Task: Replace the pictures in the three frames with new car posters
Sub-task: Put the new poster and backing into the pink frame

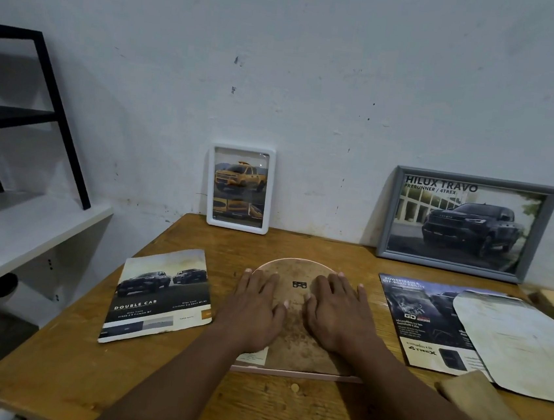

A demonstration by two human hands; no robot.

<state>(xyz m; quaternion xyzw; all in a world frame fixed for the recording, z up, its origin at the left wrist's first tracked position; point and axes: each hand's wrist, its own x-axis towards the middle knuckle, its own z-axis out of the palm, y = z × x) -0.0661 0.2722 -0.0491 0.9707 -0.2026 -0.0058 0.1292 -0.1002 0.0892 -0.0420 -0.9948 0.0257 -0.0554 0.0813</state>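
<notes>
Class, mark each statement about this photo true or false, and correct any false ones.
1. The left hand and right hand rest flat on the brown backing of the arched pink frame. True.
2. The small white frame holds a blue car picture. False: it shows a yellow pickup.
3. The grey rectangular frame leans against the wall. True.
4. The loose "DOUBLE CAB" poster lies right of the hands. False: it lies to their left, on the wooden table.
</notes>
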